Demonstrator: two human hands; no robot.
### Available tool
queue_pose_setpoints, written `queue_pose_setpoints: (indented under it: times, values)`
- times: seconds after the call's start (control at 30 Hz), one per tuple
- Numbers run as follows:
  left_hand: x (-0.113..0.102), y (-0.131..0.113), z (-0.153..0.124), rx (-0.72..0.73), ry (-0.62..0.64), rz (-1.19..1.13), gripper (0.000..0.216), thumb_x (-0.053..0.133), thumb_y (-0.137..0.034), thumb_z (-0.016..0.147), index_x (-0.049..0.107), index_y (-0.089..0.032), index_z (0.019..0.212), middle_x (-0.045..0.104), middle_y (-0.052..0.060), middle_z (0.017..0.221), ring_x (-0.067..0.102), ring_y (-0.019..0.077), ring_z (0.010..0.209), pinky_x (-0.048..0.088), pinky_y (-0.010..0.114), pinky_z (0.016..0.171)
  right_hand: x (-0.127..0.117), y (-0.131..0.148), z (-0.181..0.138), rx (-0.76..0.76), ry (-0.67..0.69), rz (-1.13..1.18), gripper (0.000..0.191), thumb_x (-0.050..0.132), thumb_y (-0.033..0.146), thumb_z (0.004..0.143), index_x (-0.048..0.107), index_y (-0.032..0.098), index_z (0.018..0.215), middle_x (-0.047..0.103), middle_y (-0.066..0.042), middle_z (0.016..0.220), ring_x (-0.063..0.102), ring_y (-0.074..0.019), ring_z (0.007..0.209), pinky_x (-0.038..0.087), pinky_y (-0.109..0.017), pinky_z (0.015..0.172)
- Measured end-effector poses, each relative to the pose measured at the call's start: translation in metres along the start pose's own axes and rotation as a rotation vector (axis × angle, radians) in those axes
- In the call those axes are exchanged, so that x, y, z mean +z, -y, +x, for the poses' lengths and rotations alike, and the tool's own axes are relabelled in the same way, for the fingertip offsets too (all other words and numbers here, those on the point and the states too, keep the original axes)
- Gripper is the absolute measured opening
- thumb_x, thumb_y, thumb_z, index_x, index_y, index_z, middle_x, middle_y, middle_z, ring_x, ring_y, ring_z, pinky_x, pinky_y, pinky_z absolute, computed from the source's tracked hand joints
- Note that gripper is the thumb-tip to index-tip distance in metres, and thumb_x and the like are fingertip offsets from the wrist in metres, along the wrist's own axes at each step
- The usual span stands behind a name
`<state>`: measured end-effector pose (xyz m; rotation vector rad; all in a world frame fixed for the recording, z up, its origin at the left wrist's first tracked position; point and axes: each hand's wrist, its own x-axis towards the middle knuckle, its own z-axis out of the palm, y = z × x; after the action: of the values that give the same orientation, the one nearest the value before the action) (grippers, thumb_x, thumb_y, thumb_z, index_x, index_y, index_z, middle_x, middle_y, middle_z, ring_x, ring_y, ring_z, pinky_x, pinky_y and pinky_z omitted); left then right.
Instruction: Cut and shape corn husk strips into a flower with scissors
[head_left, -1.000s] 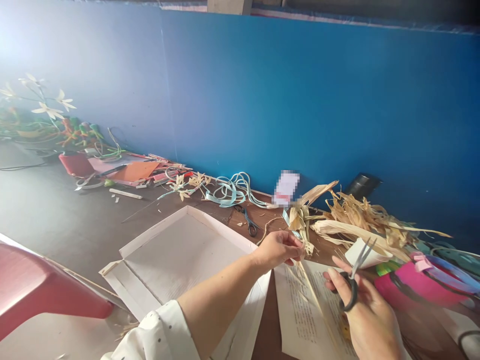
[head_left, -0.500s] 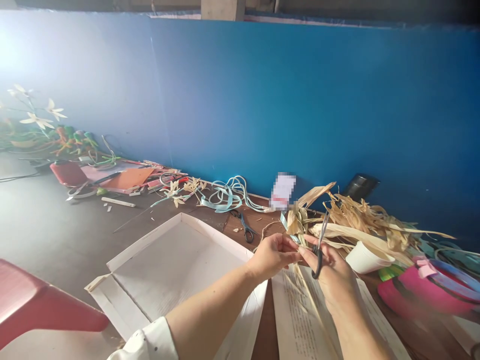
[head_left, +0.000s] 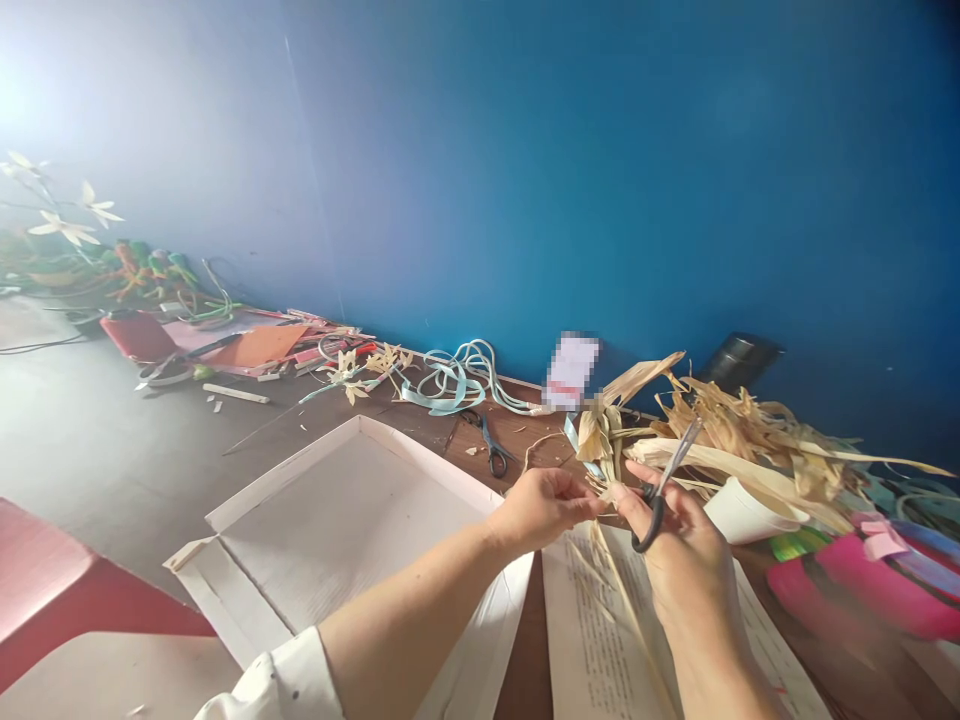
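Observation:
My left hand (head_left: 541,505) pinches a thin dried straw strip (head_left: 626,605) near its top end; the strip hangs down over a printed paper sheet (head_left: 600,640). My right hand (head_left: 679,545) meets it fingertip to fingertip and carries black-handled scissors (head_left: 664,485) looped on its fingers, blades closed and pointing up to the right. Both hands are above the brown table (head_left: 517,440), right in front of a pile of dried husks (head_left: 735,435).
A shallow white cardboard tray (head_left: 352,520) lies left of the hands. Second scissors (head_left: 491,450), pale blue ribbon (head_left: 457,380), a white cup (head_left: 739,510), a pink bowl (head_left: 862,585), straw flowers (head_left: 360,368) and coloured craft scraps (head_left: 247,345) line the blue wall. A red stool (head_left: 67,590) stands at lower left.
My right hand swung in from the lower right with the scissors to meet the left at the strip's top. The view tilted slightly; the left hand hardly moved.

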<state>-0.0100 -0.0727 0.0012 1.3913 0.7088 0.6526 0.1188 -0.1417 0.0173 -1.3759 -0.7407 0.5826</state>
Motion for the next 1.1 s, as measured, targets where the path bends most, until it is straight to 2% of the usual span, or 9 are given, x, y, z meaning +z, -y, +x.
queue_pose_setpoints:
  times: [0.2,0.3,0.47,0.63,0.87,0.97,1.1]
  values:
    - [0.001,-0.001,-0.002,0.017,0.023,0.015,0.041,0.068,-0.054,0.067,0.062,-0.014,0.075,0.051,-0.003,0.062,0.037,0.0058,0.054,0.029,0.022,0.052,-0.005,-0.002,-0.004,0.016,-0.033,0.027,0.053,0.081,0.035,0.061,0.067,0.021,0.110,0.070,-0.002,0.083,0.064,-0.0176,0.078,0.052,-0.027,0.070]
    - [0.002,0.001,-0.001,0.001,0.053,-0.016,0.038,0.069,-0.050,0.067,0.063,-0.013,0.075,0.053,-0.002,0.063,0.042,0.0066,0.056,0.034,0.022,0.055,-0.008,-0.005,-0.004,0.000,-0.059,0.001,0.051,0.079,0.038,0.064,0.067,0.020,0.110,0.069,-0.003,0.083,0.063,-0.0184,0.074,0.051,-0.027,0.064]
    - [0.005,-0.002,-0.002,-0.056,0.082,-0.161,0.040,0.073,-0.049,0.062,0.066,-0.012,0.075,0.060,0.003,0.073,0.051,0.0102,0.065,0.045,0.025,0.065,-0.015,-0.014,0.004,-0.009,-0.143,-0.086,0.052,0.078,0.042,0.064,0.067,0.022,0.111,0.067,-0.001,0.076,0.061,-0.0172,0.068,0.045,-0.024,0.054]
    - [0.007,-0.007,-0.006,-0.065,0.061,-0.342,0.050,0.070,-0.056,0.065,0.068,-0.011,0.087,0.063,0.008,0.086,0.055,0.0127,0.075,0.046,0.025,0.065,-0.015,-0.015,0.004,0.011,-0.121,-0.087,0.055,0.078,0.046,0.062,0.067,0.021,0.110,0.068,-0.001,0.076,0.060,-0.0165,0.063,0.045,-0.026,0.052]
    - [0.009,-0.004,-0.007,-0.046,0.089,-0.297,0.040,0.077,-0.047,0.060,0.065,-0.012,0.075,0.059,0.002,0.074,0.050,0.0087,0.067,0.042,0.024,0.066,-0.007,-0.008,-0.005,0.078,-0.062,-0.005,0.052,0.081,0.043,0.058,0.069,0.020,0.104,0.069,-0.002,0.081,0.063,-0.0181,0.073,0.049,-0.028,0.067]
    - [0.009,-0.005,-0.007,-0.058,0.060,-0.243,0.039,0.076,-0.047,0.061,0.064,-0.012,0.072,0.055,-0.001,0.067,0.046,0.0073,0.062,0.039,0.023,0.062,-0.007,-0.008,-0.006,0.074,-0.049,0.010,0.051,0.082,0.042,0.058,0.069,0.020,0.103,0.067,0.000,0.073,0.061,-0.0162,0.068,0.049,-0.027,0.066]
    - [0.007,-0.004,-0.006,-0.055,0.086,-0.245,0.036,0.076,-0.045,0.062,0.064,-0.012,0.073,0.054,-0.001,0.067,0.046,0.0071,0.062,0.037,0.022,0.061,-0.011,-0.010,-0.004,0.059,-0.064,-0.054,0.053,0.079,0.044,0.062,0.068,0.020,0.108,0.066,-0.001,0.073,0.061,-0.0173,0.069,0.048,-0.025,0.058]
